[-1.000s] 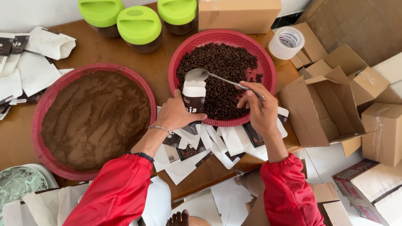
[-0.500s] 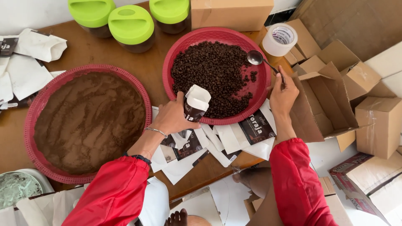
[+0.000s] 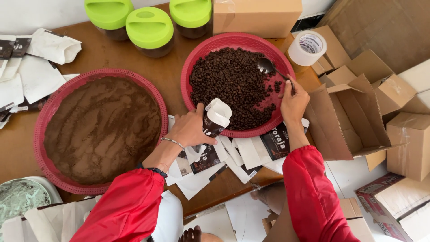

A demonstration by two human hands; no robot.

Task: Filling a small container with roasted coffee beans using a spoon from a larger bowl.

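Nearby, green-lidded jars, tape roll; left hand fingers grip pouch, right hand fingers pinch spoon.

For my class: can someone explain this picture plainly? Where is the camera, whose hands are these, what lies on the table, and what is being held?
The picture comes from a camera worn on a person's head, looking down at their own two bare hands, in red sleeves. There is no machine. The left hand holds a small white-and-dark pouch at the near rim of a red basket tray of coffee beans. The right hand holds a metal spoon whose bowl is over the beans. To the left sits a second red tray of brown ground powder. On the brown table also lie flat pouches, green-lidded jars and a tape roll. Cardboard boxes stand on the right.
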